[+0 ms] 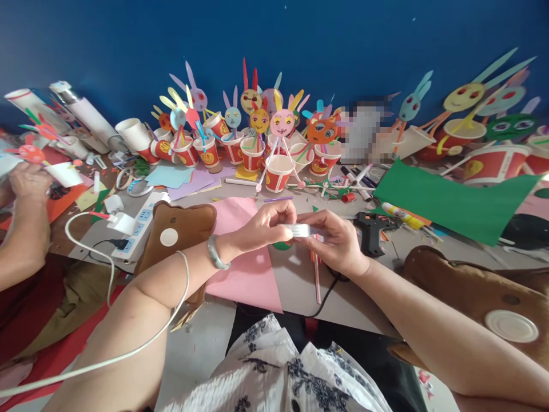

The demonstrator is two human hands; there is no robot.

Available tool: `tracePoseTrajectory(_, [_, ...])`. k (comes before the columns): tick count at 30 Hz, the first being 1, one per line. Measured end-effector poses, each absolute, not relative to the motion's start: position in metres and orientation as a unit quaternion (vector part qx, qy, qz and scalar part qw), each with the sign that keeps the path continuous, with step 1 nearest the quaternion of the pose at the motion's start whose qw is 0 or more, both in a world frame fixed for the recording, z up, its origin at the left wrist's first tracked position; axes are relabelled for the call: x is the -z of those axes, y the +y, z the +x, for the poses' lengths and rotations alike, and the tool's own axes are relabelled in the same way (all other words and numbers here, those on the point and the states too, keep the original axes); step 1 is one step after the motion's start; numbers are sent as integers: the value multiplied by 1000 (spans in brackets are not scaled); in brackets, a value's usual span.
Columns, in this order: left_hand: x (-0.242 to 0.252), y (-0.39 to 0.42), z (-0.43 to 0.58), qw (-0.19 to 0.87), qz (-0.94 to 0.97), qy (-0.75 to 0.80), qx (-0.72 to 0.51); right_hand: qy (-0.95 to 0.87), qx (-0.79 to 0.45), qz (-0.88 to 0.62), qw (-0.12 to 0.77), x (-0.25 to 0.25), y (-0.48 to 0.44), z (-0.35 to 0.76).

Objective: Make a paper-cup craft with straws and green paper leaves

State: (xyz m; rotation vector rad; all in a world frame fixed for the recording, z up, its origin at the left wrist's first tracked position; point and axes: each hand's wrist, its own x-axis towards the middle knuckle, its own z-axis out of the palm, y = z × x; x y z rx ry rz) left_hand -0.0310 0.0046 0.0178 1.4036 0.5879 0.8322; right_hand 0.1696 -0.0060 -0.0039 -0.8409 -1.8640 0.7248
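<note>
My left hand (268, 224) and my right hand (337, 240) meet over the table's near edge. Both pinch a small white roll of tape (300, 230) held between them, fingers curled around its ends. A jade bangle sits on my left wrist. Under the hands lie a pink paper sheet (246, 269), a small green paper piece (282, 246) and a pink straw (316, 280). A black glue gun (372, 228) rests just right of my right hand.
Several red paper cups with paper bunny faces (278, 166) crowd the table's back. A green sheet (454, 200) lies at right, a power strip (139, 223) and white cable at left. Brown bear-shaped cushions (175, 229) flank me. Another person's hand (30, 183) works at far left.
</note>
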Motion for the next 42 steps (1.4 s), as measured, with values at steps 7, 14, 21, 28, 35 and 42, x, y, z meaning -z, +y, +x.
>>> tracePoseTrajectory(7, [-13, 4, -30, 654, 608, 235, -383, -743, -314, -345, 480, -1, -6, 171])
tracePoseTrajectory(14, [-24, 3, -32, 596, 656, 297, -355, -751, -312, -362, 456, 5, -4, 172])
tracePoseTrajectory(21, [-35, 1, -32, 586, 680, 298, -325, -767, -308, -361, 432, 4, -6, 171])
tracePoseTrajectory(28, [-27, 5, -32, 609, 661, 293, -325, -750, -341, -372, 427, 3, -4, 171])
tracePoseTrajectory(35, [-20, 7, -33, 638, 626, 314, -320, -715, -404, -377, 429, 6, -3, 172])
tracePoseTrajectory(42, [-18, 8, -33, 653, 608, 308, -330, -695, -430, -381, 433, 6, -2, 172])
